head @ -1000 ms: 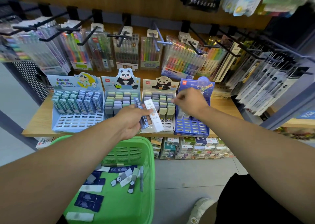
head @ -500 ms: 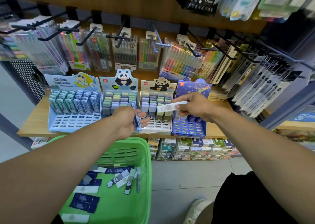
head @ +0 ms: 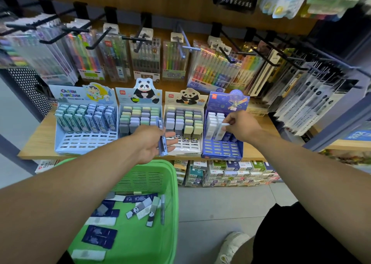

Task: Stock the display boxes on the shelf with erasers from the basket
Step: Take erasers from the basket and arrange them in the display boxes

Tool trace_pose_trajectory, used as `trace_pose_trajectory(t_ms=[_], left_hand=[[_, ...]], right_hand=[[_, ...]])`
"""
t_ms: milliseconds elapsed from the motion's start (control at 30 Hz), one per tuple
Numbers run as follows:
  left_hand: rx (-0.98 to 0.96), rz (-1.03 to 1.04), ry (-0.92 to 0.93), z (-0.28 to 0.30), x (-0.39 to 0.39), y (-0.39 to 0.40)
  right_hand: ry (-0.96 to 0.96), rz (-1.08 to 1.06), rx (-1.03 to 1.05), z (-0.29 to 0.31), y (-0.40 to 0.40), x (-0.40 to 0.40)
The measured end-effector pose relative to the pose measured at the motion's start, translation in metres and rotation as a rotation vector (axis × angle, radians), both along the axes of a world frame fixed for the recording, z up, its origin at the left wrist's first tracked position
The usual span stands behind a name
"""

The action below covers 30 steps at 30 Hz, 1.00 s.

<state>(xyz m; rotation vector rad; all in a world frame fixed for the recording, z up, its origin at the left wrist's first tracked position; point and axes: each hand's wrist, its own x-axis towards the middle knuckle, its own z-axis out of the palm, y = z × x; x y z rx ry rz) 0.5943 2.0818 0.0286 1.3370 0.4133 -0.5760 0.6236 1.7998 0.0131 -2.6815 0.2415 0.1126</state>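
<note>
White eraser (head: pixel 220 130) pinched in our right hand (head: pixel 242 127) over the blue box (head: pixel 221 149) at 2 o'clock; left hand (head: pixel 152 143) grips a blue one (head: pixel 162 141).

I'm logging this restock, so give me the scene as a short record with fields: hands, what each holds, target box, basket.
right hand: pinches white eraser, lowering it into a slot
target box: dark blue display box, rightmost of four on the shelf
left hand: holds blue eraser above the shelf edge
basket: green basket below, with loose erasers inside
</note>
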Motion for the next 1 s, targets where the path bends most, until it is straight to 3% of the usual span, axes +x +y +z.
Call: trace_pose_trajectory(t_ms=[367,700,1000], left_hand=[[0.013,-0.007,-0.003,-0.001,0.000,0.004],[0.016,0.001,-0.001,0.001,-0.003,0.003],[0.024,-0.003,-0.011,0.002,-0.005,0.003]], right_hand=[[0.041,0.050,-0.086,-0.003,0.002,0.007],[-0.074,-0.047,-0.156,0.001,0.006,0.007],[0.007,-0.065,-0.227,0.002,0.012,0.005]])
